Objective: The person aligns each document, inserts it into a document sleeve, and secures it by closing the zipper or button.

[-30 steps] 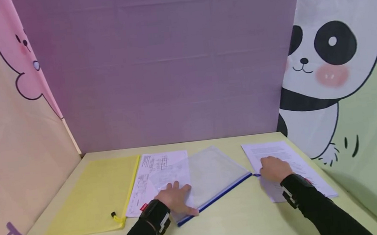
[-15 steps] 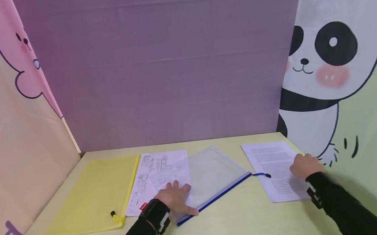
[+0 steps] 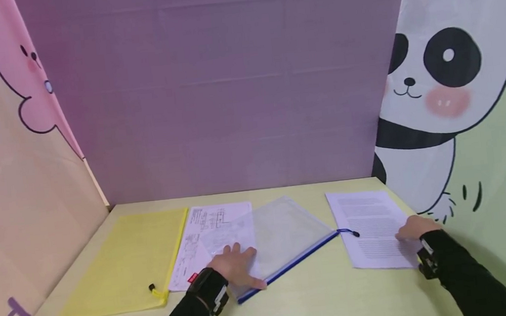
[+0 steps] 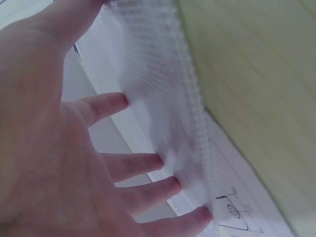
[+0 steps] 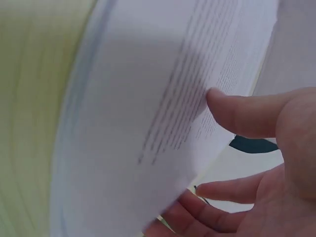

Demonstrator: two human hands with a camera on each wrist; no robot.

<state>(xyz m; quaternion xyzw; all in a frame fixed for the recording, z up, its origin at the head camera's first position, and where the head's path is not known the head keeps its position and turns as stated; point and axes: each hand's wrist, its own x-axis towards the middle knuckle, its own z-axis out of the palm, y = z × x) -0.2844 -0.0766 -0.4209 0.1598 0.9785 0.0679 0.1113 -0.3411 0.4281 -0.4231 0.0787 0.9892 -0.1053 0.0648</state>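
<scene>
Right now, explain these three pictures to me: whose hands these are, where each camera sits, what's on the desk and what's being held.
These are a person's two bare hands, in black sleeves, with a small camera strapped to each wrist and a third worn on the head.

The wide picture is the head camera, looking down at a pale yellow-green desk set between cartoon-printed walls. The two close-ups come from the wrist cameras, which is why they show mostly palm and fingers.

On the desk, from the left, lie a yellow zip pouch, a sheet with diagrams, a clear zip pouch with a blue zipper edge lying partly over that sheet, and a printed text sheet.

The left hand rests flat, fingers spread, on the clear pouch. The right hand grips the right edge of the text sheet, thumb on top and fingers beneath, lifting that side.
</scene>
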